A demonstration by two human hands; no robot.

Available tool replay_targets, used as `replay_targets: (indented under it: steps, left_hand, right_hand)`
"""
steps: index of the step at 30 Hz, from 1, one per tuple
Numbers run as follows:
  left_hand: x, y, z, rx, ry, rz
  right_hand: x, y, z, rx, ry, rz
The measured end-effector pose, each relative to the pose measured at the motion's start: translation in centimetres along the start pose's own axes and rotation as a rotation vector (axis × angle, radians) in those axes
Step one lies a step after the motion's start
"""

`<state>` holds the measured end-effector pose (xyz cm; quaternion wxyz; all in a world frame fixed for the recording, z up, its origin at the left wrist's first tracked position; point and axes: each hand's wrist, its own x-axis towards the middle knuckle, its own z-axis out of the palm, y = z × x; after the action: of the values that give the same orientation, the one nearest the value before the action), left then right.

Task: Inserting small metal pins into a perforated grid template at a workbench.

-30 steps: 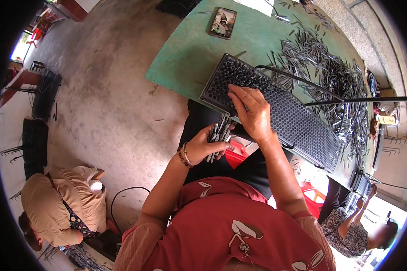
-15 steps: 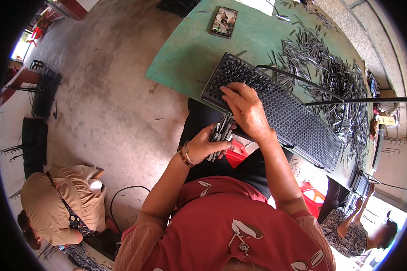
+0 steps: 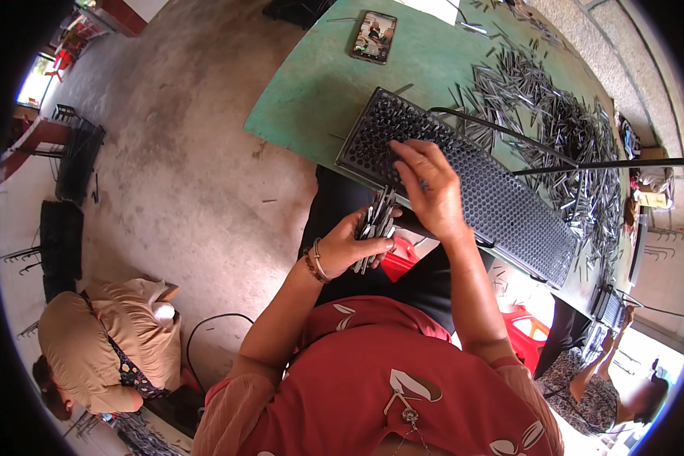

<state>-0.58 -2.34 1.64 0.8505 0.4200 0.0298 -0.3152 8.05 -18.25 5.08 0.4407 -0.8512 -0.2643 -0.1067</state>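
The left hand [image 3: 355, 245] is closed around a bundle of thin metal pins [image 3: 375, 225], gripping them low down so their upper ends fan out above the fist, just off the table's near edge and above the person's lap. A beaded bracelet [image 3: 314, 265] sits on that wrist. The right hand [image 3: 427, 188] lies palm down on the black perforated tray [image 3: 501, 209], fingers [image 3: 404, 156] bent onto the tray's left part; whether they pinch a pin cannot be told, since the fingertips are too small to read. The two hands are close together, the right just above and beside the left, with the tops of the bundled pins almost at the right hand's heel.

The tray is long and rectangular, full of small round holes, and lies slanted across the near edge of the green table [image 3: 319, 91]. Beyond it a big loose heap of the same metal pins [image 3: 555, 121] spreads over the right side of the table. Two thin dark rods [image 3: 585, 164] cross above the tray and the heap. A phone [image 3: 373, 36] lies flat at the table's far edge.

On the concrete floor [image 3: 175, 152] to the left, another person [image 3: 99, 346] in a tan top crouches. A red plastic stool [image 3: 397, 258] shows under the table.
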Motion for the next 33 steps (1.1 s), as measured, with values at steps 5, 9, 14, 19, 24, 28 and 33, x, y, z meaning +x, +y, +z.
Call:
replay_targets:
  steps: [5, 9, 14, 19, 24, 28, 33]
  left_hand:
    - [0.3, 0.9, 0.8, 0.043, -0.042, -0.014]
    - [1.4, 0.6, 1.1, 0.111, -0.137, -0.040]
    - [2.0, 0.8, 1.9, 0.086, -0.151, -0.045]
    - [2.4, 0.7, 2.3, 0.107, -0.113, -0.022]
    - [2.3, -0.2, 1.4, 0.006, -0.087, -0.062]
    - [2.9, -0.7, 1.1, -0.079, -0.070, -0.059]
    - [2.8, -0.9, 0.3, -0.127, -0.031, -0.055]
  right_hand:
    - [-1.5, -0.5, -2.6, 0.398, -0.215, 0.407]
    - [-2.7, 0.6, -3.4, 0.647, -0.233, 0.649]
    - [-2.7, 0.7, -4.3, 0.611, -0.223, 0.707]
    - [-3.1, 1.7, -3.9, 0.502, -0.097, 0.582]
    - [-1.0, 0.8, -3.6, 0.409, 0.117, 0.586]
    - [0.8, 1.1, -1.8, 0.277, 0.214, 0.279]
    - [1.4, 2.2, -0.3, 0.104, 0.094, 0.111]
